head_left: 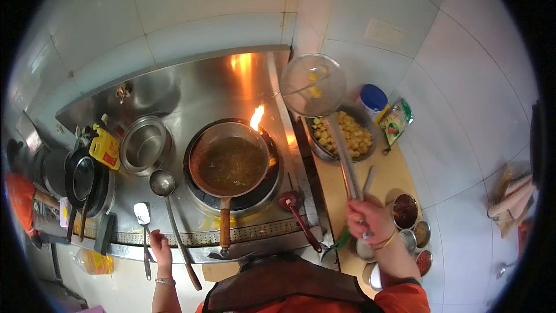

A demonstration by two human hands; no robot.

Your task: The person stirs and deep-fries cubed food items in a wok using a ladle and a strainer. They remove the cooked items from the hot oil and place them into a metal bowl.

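Observation:
My right hand (pixel 369 219) is closed around the long handle of a metal mesh strainer (pixel 315 95). A few yellow cubes lie in the strainer, which is raised beside the bowl. Under and beyond its handle, a metal bowl (pixel 321 153) holds many golden fried cubes (pixel 349 132), possibly potato. My left hand (pixel 160 248), its fingers loosely bent, is by the handle of a slotted spatula (pixel 142 214) at the stove's front edge; it appears to hold nothing. Between the hands, a wooden-handled wok (pixel 234 163) with bubbling oil sits on the burner. Flame (pixel 257 117) rises behind its right rim.
A steel ladle (pixel 163 184) and metal pot (pixel 145 148) stand left of the wok; a red-handled utensil (pixel 304 221) lies right. Seasoning tins (pixel 405 211) line the right board. Black pans (pixel 84 182) and a yellow jug (pixel 104 147) are left. Another person (pixel 19 202) stands far left.

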